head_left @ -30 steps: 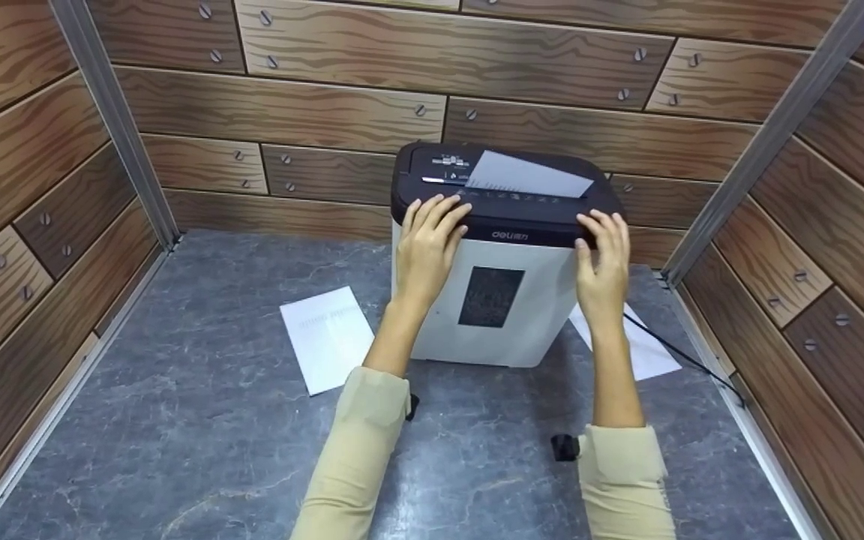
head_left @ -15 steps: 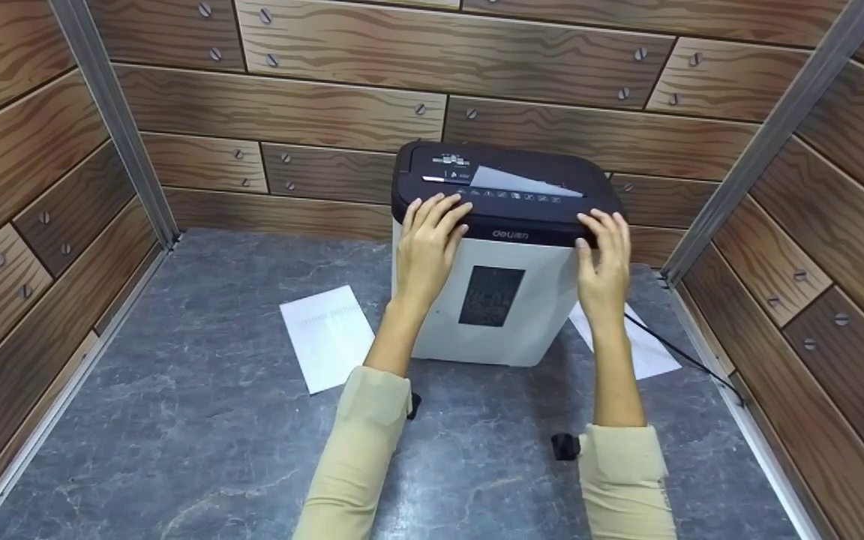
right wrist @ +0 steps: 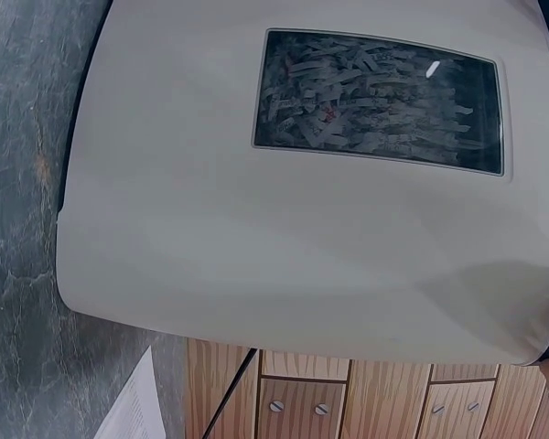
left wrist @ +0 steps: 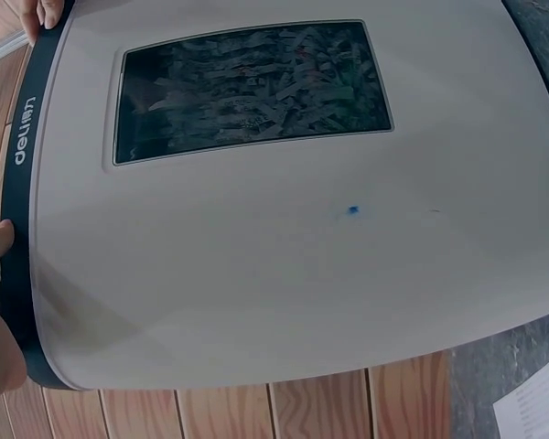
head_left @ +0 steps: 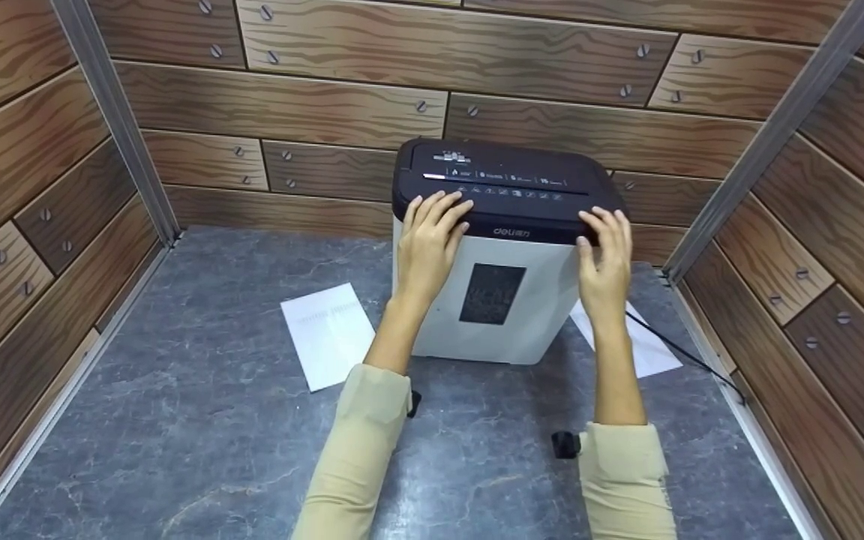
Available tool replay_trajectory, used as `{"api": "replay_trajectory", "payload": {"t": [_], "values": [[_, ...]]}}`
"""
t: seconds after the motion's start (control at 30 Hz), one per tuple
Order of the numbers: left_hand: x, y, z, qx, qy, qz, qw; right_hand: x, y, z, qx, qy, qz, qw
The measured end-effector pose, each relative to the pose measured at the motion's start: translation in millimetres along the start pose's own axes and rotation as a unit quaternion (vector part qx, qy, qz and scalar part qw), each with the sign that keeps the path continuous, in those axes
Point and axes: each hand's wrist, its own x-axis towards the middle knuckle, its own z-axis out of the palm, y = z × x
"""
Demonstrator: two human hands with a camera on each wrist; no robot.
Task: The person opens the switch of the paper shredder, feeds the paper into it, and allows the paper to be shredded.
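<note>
Right of centre in the head view, seeing a pale shredder (head_left: 548, 292) standing upright on the grey floor (head_left: 192, 450), taller than wide, with its dark lid (head_left: 544, 215) uppermost. Across that lid, noting a narrow slot (head_left: 514, 187) running left to right, just beyond the fingertips (head_left: 466, 204), with no sheet showing in it. Judging neither side clearly nearer: finding the left hand (head_left: 426, 251) before the slot's left part, the right hand (head_left: 604, 259) by its right end. Resting on the lid's front edge with both, fingers a little apart and loosely bent over the top, not visibly clamping; being unable to tell pressing force.

Farther out, finding one paper sheet (head_left: 329, 336) lying flat to the left, nearer to the left hand, and another sheet (head_left: 653, 351) to the right, partly hidden behind the right forearm (head_left: 619, 382), near a black cord (right wrist: 230, 394).

Comparing views: getting pale shreds (left wrist: 265, 87) behind the front window (head_left: 493, 294) clearly from both wrists, only dimly from the head; picking out a blue mark (left wrist: 352, 209) best from the left wrist; reading the slot from the head alone.
</note>
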Motion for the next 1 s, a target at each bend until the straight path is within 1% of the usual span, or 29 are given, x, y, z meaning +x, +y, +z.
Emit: {"api": "replay_trajectory", "payload": {"t": [0.6, 1.0], "values": [[-0.5, 0.7, -0.1, 0.001, -0.003, -0.004, 1.0, -0.5, -0.1, -0.3, -0.001, -0.005, 0.007, 1.0], [-0.2, 0.5, -0.3, 0.0, -0.002, -0.004, 1.0, 0.3, 0.1, 0.0, 0.001, -0.002, 0.0, 1.0]]}}
